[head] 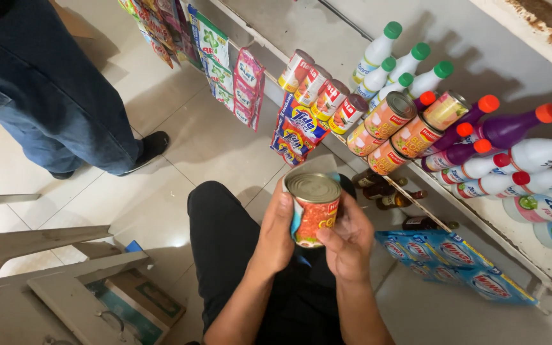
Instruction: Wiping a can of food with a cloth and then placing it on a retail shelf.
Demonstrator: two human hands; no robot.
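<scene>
Tin can (315,209), orange-red label, held upright over the lap, near the shelf (480,220). Left hand (277,230) wrapped around its side, right hand (347,241) cupping the other side. Probably rigid, heavyish, smooth-walled; best gripped around the body.

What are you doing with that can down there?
A person holds a tin can with both hands, the left hand wrapped round one side and the right hand cupping the other. It is upright, lid on top, in front of a shelf lined with more cans and plastic bottles. Another person in jeans stands nearby on the tiled floor.
</scene>
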